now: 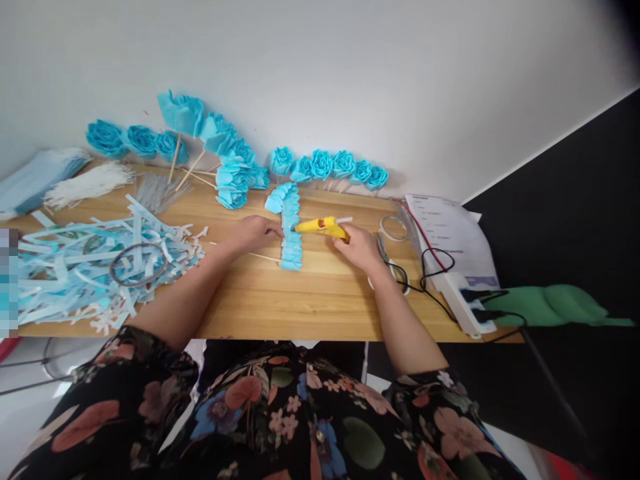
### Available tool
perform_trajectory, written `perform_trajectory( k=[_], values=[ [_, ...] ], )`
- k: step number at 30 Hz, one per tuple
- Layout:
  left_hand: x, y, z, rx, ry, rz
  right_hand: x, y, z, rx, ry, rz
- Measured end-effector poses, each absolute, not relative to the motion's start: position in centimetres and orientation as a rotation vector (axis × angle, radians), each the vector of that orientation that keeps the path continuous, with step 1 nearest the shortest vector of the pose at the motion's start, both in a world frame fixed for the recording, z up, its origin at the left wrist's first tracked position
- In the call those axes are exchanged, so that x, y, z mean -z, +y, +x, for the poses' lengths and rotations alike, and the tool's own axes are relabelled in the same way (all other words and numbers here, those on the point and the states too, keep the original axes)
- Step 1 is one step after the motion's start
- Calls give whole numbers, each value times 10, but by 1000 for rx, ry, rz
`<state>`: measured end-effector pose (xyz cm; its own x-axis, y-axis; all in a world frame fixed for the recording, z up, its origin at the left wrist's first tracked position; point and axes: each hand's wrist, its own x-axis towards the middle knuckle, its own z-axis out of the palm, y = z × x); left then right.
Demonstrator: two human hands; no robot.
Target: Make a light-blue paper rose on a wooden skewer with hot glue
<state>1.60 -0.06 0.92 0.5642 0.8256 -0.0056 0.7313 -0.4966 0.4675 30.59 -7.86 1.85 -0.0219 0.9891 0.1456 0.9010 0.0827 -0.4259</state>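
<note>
A strip of ruffled light-blue paper [291,252] lies lengthwise on the wooden table, its far end curled over to the left. At its left edge is my left hand [257,232], fingers closed on the paper. My right hand [361,245] is wrapped round the handle of a yellow glue gun [320,226]. The gun's nozzle points left, right at the strip's middle; whether it touches the paper cannot be made out. A white glue stick [344,220] pokes from the gun's back. From the strip's near end a thin wooden stick [265,257] extends left.
Blue paper flowers on sticks [321,164] line the wall. Paper scraps [100,260] heap up at left, with face masks [43,177] behind. A power strip [465,303], black cables, printed sheets [445,230] and a tape roll [394,227] lie at right.
</note>
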Motion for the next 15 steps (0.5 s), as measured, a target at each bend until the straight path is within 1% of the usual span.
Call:
perform_trajectory(
  k=[7,15],
  values=[
    [-9,1,16,-272,1263,2368,-14,-77,305,-231,-2065,-1967],
    [-10,0,16,-296,1236,2368,-15,-78,303,-183,-1949,-1967]
  ],
)
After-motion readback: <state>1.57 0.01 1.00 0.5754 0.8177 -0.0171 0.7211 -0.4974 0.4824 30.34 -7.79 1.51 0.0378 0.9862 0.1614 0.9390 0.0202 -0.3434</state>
